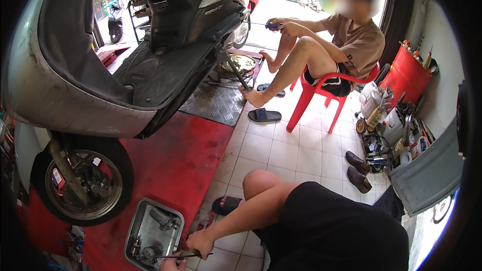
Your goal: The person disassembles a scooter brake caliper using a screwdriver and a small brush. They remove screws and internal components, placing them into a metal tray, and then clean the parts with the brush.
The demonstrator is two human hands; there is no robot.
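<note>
A shallow metal tray (129,231) sits on the red platform, holding greasy metal parts. Among them are a round metal part (151,252) at its near end and a dark grey part (164,219) at its far end. Beside the tray's near right corner, my right hand (201,243) is closed around a thin dark rod-like tool (160,256), which reaches over the tray toward the round part. At the lower edge, my left hand (173,264) has its fingers closed on the same rod; most of that hand is cut off. The rod's exact kind is unclear.
A scooter (150,75) stands above the red platform (175,145), its front wheel (83,180) left of the tray. Across from me, a person (356,40) on a red chair (301,103) holds a blue-handled tool (273,26) against the scooter. Shoes (358,178) and containers line the right wall.
</note>
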